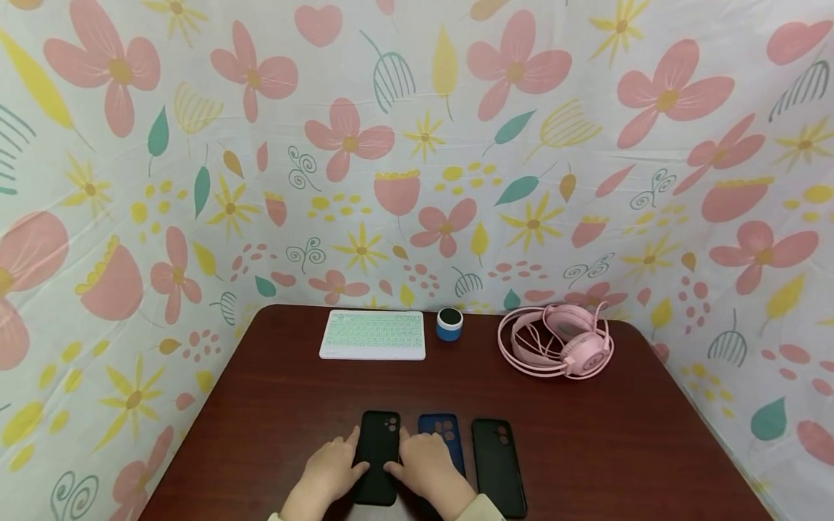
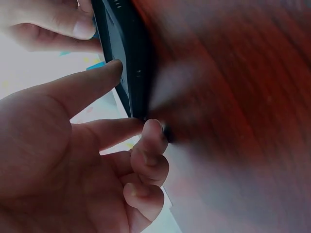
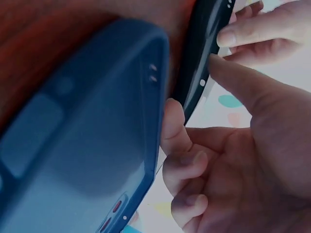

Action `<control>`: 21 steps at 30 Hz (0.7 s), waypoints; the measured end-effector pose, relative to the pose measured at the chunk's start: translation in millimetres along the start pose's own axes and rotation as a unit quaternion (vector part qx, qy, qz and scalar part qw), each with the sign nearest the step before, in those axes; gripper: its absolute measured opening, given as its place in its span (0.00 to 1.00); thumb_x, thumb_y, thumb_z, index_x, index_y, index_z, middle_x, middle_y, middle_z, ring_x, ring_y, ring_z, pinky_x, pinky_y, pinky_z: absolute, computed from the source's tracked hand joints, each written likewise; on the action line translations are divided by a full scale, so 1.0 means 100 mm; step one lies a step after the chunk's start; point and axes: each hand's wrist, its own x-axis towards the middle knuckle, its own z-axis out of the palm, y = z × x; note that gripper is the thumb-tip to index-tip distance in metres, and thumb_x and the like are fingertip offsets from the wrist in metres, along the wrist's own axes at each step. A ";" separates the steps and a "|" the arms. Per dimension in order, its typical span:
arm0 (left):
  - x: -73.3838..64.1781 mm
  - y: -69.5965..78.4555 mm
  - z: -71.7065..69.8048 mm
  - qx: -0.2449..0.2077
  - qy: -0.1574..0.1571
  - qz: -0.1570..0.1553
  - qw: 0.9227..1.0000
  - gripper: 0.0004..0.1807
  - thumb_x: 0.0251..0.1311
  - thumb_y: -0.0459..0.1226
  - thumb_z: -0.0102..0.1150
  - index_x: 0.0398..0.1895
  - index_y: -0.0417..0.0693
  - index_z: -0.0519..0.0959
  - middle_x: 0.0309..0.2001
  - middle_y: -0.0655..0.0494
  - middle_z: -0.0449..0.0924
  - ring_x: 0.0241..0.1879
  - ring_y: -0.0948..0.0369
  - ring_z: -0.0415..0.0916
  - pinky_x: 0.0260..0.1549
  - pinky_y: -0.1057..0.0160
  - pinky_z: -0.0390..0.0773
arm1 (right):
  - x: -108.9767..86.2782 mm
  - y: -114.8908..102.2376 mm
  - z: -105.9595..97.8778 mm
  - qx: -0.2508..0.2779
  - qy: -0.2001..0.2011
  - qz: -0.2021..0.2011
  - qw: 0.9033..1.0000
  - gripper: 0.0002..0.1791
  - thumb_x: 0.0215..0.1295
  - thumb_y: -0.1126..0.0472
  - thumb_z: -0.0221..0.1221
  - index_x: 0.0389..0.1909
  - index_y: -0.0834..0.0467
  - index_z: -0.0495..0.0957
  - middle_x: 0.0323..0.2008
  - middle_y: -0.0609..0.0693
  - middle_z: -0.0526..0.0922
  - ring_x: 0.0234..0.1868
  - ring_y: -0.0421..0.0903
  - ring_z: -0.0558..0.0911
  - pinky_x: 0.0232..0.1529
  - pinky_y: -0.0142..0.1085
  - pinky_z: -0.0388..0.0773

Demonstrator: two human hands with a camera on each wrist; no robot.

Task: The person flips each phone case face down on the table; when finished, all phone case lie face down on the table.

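Note:
A black phone case (image 1: 378, 456) with camera cutouts at its top lies on the table between both hands. My left hand (image 1: 328, 465) grips its left edge, thumb over the rim and index finger along the side; the other fingers curl loosely in the left wrist view. On the opposite edge, my right hand (image 1: 425, 463) holds the same case between thumb and index finger. Beneath that hand is a blue phone case (image 1: 454, 443), partly covered by it; its hollow inside (image 3: 107, 126) fills much of the right wrist view. Another black phone case (image 1: 498, 463) lies farther right.
Along the back of the dark wooden table (image 1: 293, 398) stand a white keyboard (image 1: 373, 335), a small blue round object (image 1: 449, 324) with a black top, and pink headphones (image 1: 557, 341). A flower-patterned cloth (image 1: 417, 145) hangs behind and at both sides.

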 end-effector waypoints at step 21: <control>0.00 0.04 0.08 0.011 0.031 0.011 0.999 0.36 0.58 0.42 0.66 0.68 0.36 0.66 0.50 0.36 0.75 0.50 0.40 0.73 0.45 0.41 0.72 | -0.04 -0.12 0.05 0.070 0.067 0.045 0.994 0.28 0.59 0.53 0.66 0.57 0.64 0.77 0.11 0.47 0.70 0.09 0.41 0.67 0.12 0.35 0.67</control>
